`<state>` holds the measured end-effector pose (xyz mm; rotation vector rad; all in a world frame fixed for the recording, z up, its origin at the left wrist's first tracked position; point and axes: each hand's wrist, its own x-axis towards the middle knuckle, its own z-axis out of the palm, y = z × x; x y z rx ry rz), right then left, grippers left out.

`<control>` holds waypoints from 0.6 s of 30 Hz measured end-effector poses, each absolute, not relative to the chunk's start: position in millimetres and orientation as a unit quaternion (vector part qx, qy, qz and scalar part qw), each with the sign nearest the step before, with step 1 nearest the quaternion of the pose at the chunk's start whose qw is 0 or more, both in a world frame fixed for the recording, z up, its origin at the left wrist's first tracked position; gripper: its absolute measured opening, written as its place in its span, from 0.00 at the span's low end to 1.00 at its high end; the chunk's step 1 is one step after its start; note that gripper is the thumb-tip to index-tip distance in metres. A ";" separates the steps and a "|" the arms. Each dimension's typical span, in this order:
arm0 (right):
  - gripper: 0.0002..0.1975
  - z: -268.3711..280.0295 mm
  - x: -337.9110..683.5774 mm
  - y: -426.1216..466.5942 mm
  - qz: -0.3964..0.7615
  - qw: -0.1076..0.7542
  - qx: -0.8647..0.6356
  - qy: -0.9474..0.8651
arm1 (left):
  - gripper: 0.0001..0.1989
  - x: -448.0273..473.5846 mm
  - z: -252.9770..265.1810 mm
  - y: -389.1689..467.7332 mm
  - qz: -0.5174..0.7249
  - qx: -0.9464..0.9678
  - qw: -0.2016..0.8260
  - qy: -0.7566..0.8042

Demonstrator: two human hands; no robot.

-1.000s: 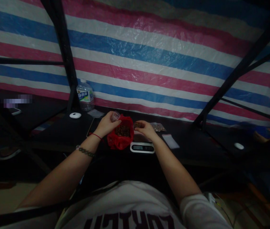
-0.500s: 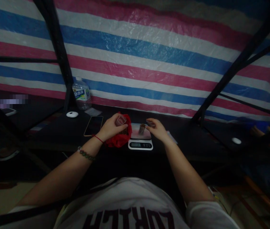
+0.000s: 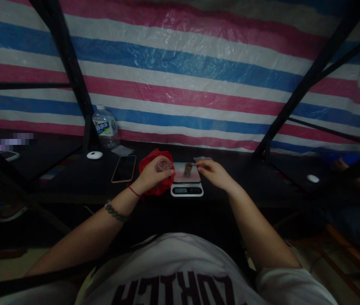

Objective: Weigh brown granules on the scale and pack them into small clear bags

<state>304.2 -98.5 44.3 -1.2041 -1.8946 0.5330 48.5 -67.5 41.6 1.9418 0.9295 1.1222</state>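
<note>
Head view: left hand (image 3: 152, 174) clamped on one clear cup (image 3: 164, 164); right hand (image 3: 215, 173), fingers apart, beside one scale (image 3: 187, 190).

You have dim, flat light here, and its source is hard to tell. Soft glare breaks into crinkled highlights on the striped sheet (image 3: 154, 55), strongest above centre. Your black tabletop (image 3: 269, 182) nearly merges with the deep shadow beneath it, where detail is lost. The wide lens stretches things toward the edges, and your upper right corner goes murky. Digits on the scale display (image 3: 180, 190) are too soft to read; a pixelated patch (image 3: 14, 141) sits far left.
</note>
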 end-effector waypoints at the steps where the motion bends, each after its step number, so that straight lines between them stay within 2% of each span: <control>1: 0.12 45.6 300.9 -101.2 0.234 0.412 -0.469 -0.745 | 0.18 49.4 41.5 -70.0 0.426 0.759 0.342 0.353; 6: 0.13 53.6 273.0 -121.1 0.319 0.383 -0.401 -0.769 | 0.18 57.1 43.7 -89.5 0.367 0.835 0.255 0.320; 12: 0.10 54.6 247.7 -133.5 0.245 0.342 -0.382 -0.823 | 0.14 68.3 46.3 -110.2 0.315 0.884 0.156 0.309; 18: 0.09 55.4 245.5 -135.1 0.200 0.356 -0.419 -0.811 | 0.20 70.9 47.7 -113.9 0.312 0.892 0.164 0.284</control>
